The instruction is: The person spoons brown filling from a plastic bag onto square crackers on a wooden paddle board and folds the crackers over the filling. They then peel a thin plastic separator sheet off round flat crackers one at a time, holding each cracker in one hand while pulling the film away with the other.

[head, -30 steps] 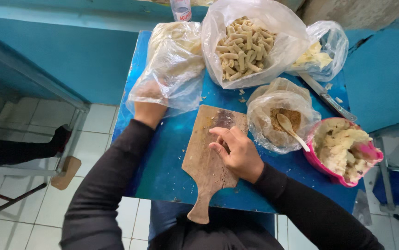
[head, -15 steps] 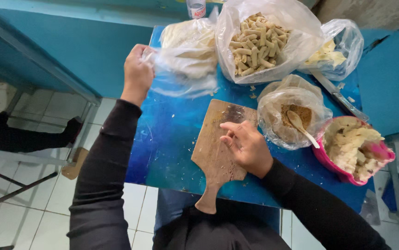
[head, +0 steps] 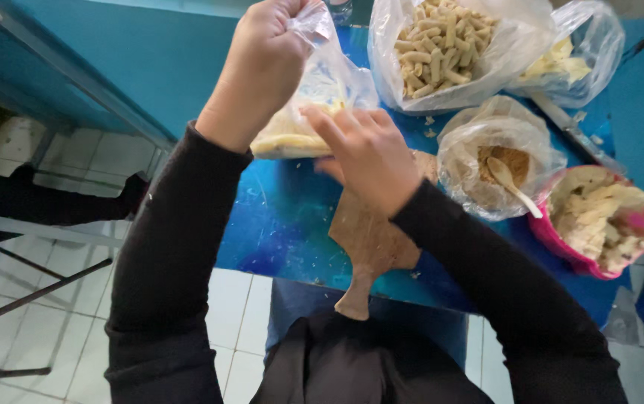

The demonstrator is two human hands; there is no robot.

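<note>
The person's left hand [head: 262, 63] is closed into a fist round the gathered neck of a clear plastic bag [head: 314, 105], w/ the bag lifted off the blue table [head: 284, 217] and hanging just below the fist. The bag holds pale yellowish pieces, prob. dough or cheese strips; the view is too blurred to tell which. The right hand [head: 367, 153] is partly open, fingers spread and lightly curled, pressed against the side and underside of the same bag; whether it grips the plastic or only steadies it can't be told.

Directly under the right hand lies a wooden cutting board [head: 370, 243], handle pointing toward the person's body, flat on the table. To the right, a bag of brown powder [head: 486, 161] sits open w/ a wooden spoon [head: 513, 187] standing in it. Just beside that, at the table's right edge, a pink bowl [head: 599, 258] is filled w/ pale dough-like lumps. At the far side, a big clear bag of short finger-shaped rolls [head: 442, 45], and next to it a smaller bag w/ pale contents [head: 561, 60].
</note>
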